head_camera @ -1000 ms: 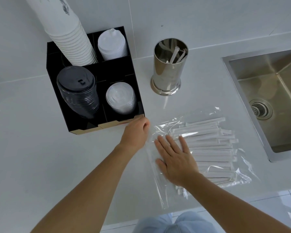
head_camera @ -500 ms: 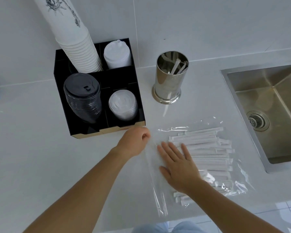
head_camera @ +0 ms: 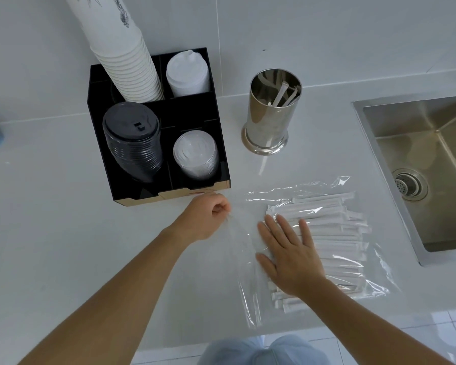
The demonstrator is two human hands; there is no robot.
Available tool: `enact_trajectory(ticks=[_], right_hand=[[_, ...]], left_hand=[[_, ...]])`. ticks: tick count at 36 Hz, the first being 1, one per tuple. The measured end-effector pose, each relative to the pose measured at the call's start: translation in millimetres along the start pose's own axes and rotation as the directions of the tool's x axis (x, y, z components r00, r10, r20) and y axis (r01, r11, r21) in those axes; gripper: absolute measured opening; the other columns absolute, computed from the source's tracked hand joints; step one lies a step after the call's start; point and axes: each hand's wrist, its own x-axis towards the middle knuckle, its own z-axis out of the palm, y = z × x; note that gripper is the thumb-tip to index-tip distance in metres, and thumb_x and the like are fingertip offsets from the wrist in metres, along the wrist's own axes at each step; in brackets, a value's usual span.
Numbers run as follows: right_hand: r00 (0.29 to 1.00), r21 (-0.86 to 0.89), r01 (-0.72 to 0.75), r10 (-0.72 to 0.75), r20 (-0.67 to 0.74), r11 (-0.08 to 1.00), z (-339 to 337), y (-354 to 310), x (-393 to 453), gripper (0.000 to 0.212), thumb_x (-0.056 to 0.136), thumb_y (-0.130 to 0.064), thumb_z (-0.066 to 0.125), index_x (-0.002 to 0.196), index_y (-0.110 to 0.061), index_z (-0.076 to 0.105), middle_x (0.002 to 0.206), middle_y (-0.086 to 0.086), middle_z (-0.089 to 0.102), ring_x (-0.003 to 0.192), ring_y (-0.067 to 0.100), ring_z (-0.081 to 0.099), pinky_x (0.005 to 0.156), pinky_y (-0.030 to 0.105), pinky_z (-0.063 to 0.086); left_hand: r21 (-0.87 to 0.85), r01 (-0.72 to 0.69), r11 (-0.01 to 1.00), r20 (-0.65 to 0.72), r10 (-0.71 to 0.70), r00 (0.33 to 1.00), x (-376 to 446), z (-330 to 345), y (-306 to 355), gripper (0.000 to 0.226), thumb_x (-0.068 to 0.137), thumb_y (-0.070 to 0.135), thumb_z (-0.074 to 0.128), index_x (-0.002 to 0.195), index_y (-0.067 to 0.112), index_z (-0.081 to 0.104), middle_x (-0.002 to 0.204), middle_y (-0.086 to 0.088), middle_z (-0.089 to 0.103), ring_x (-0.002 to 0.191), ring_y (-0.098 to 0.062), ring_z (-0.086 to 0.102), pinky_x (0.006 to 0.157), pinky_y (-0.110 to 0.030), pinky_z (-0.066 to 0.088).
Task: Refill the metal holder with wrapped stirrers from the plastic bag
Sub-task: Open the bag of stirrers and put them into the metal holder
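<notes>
right hand (head_camera: 291, 255) open, flat on plastic bag (head_camera: 250, 259) over wrapped stirrers (head_camera: 332, 233) | left hand (head_camera: 204, 219) pinching bag's edge | bag lies on counter (head_camera: 50, 233) | metal holder (head_camera: 270, 114) upright behind, few stirrers inside

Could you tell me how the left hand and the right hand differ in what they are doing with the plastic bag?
The left hand is curled, pinching the plastic bag at its open edge; the right hand lies flat with fingers spread. The left hand sits clear of the stirrers; the right hand presses on top of them through the plastic. Both touch the same bag on the counter.
</notes>
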Motion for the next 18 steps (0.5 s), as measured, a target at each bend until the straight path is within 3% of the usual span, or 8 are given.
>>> enact_trajectory(ticks=[2,7,13,18], right_hand=[[1.000,0.004,-0.001,0.001,-0.002,1.000,-0.1,0.1,0.1,0.065,0.094,-0.055,0.032,0.148,-0.020,0.040,0.157,0.001,0.036,0.145,0.023,0.031,0.115,0.057,0.012],[1.000,0.004,-0.005,0.004,0.026,1.000,2.3,0.5,-0.1,0.081,0.089,-0.072,0.028,0.150,-0.021,0.035,0.159,0.000,0.030,0.147,0.022,0.025,0.115,0.059,0.012],[1.000,-0.003,-0.002,0.003,0.007,1.000,4.8,0.2,0.7,0.087,0.083,-0.077,0.034,0.150,-0.020,0.036,0.159,0.000,0.031,0.147,0.022,0.025,0.115,0.060,0.012],[1.000,-0.001,0.004,-0.004,-0.019,1.000,6.9,0.9,0.4,0.087,0.083,-0.076,0.034,0.149,-0.020,0.037,0.159,0.000,0.032,0.147,0.022,0.025,0.116,0.059,0.011]], left_hand=[[-0.028,0.012,1.000,-0.008,-0.012,1.000,-0.9,1.4,1.4,0.008,0.085,0.014,0.065,0.082,0.021,0.066,0.095,0.002,0.067,0.089,-0.009,0.066,0.073,-0.015,0.050],[0.023,-0.020,1.000,0.007,0.020,1.000,-2.0,3.6,1.2,0.017,0.076,0.023,0.077,0.090,0.020,0.069,0.096,-0.003,0.063,0.090,-0.014,0.063,0.082,-0.023,0.053],[0.090,-0.094,0.992,-0.019,0.096,0.995,-4.2,1.1,1.5,0.009,0.081,0.009,0.072,0.080,0.018,0.073,0.082,-0.001,0.061,0.079,-0.012,0.061,0.074,-0.022,0.051],[0.049,-0.056,0.997,-0.020,0.057,0.998,-10.5,-4.8,-5.0,0.008,0.083,0.007,0.071,0.082,0.015,0.073,0.087,-0.004,0.065,0.082,-0.012,0.065,0.081,-0.023,0.055]])
